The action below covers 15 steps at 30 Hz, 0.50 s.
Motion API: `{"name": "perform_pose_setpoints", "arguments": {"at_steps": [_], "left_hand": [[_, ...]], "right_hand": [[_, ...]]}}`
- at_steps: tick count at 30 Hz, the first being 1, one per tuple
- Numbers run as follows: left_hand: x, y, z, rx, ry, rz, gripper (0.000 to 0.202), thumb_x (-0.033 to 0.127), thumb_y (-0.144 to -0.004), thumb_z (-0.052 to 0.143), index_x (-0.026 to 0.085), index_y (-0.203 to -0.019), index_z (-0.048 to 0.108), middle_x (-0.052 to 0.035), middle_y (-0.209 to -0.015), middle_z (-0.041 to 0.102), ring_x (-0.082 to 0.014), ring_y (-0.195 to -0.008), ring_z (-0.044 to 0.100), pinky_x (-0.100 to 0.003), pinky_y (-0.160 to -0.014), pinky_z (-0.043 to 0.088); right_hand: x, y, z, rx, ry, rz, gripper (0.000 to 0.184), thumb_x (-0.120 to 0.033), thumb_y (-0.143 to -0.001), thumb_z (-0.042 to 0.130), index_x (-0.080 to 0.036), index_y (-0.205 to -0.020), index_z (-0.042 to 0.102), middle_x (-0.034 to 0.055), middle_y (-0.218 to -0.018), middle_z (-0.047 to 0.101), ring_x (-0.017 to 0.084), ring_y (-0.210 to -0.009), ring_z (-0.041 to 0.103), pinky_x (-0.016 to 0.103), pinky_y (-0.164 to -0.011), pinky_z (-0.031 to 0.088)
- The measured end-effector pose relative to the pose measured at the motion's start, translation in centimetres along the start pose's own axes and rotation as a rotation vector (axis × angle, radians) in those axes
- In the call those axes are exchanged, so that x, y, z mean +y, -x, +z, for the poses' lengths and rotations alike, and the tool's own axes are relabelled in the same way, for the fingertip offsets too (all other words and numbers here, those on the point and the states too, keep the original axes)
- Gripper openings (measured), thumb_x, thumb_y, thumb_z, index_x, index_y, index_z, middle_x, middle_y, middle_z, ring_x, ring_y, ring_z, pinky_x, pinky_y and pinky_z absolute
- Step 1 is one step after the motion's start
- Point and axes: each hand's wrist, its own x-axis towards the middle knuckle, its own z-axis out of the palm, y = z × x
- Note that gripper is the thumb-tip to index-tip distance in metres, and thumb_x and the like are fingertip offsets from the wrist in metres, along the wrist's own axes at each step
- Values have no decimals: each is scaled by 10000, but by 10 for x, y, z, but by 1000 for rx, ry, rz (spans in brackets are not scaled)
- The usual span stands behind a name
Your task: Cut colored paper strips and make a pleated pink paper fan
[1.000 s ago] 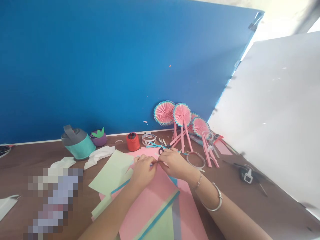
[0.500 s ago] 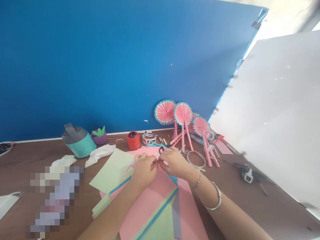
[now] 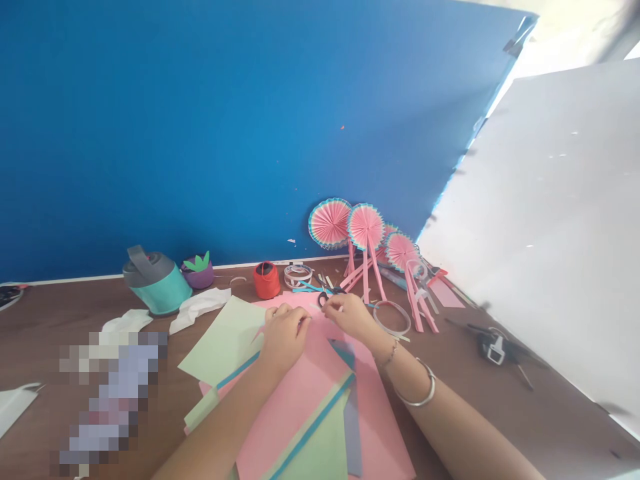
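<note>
A pink paper sheet (image 3: 295, 407) with a pale green and blue border lies slanted over other coloured paper. Above its upper part is my left hand (image 3: 285, 337), thumb and forefinger pinched; what they hold is too small to make out. My right hand (image 3: 353, 320) is just to the right, a small gap apart, its fingers bent and fingertips together near the dark-handled scissors (image 3: 323, 299). Whether it holds anything cannot be seen. A pale green sheet (image 3: 220, 343) lies left of my left hand.
Pink pleated paper fans (image 3: 366, 227) on legs stand at the back right. Behind the sheets are a red string spool (image 3: 267, 280) and tape rolls (image 3: 299, 275). A clear ring (image 3: 392, 319) lies beside my right wrist. A teal container (image 3: 163, 287) stands left; a black tool (image 3: 495, 348) lies right.
My hands, whose fingertips met before, have drawn apart. The right hand has shifted slightly right and the left hand slightly left. The paper sheets stay nearly in place.
</note>
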Motion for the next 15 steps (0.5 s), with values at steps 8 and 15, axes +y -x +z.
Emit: {"name": "perform_pose_setpoints", "arguments": {"at_steps": [8,15], "left_hand": [[-4,-1,10,-96,103,31,186,251,-876,461,253,-877,648,22,-849,680,-166,-866,549,-344,-834,329],[-4,4,17,-39,-136,232,200,302,-892,477,244,-987,644,-26,-873,649,-201,-877,507,-360,-773,318]], "right_hand": [[34,-4,-29,158,387,188,219,-195,-817,475,-131,-760,676,158,-874,664,267,-922,535,338,-739,306],[27,-6,-16,-2,379,176,229,-151,-789,457,-174,-819,683,93,-935,680,226,-949,545,315,-771,315]]}}
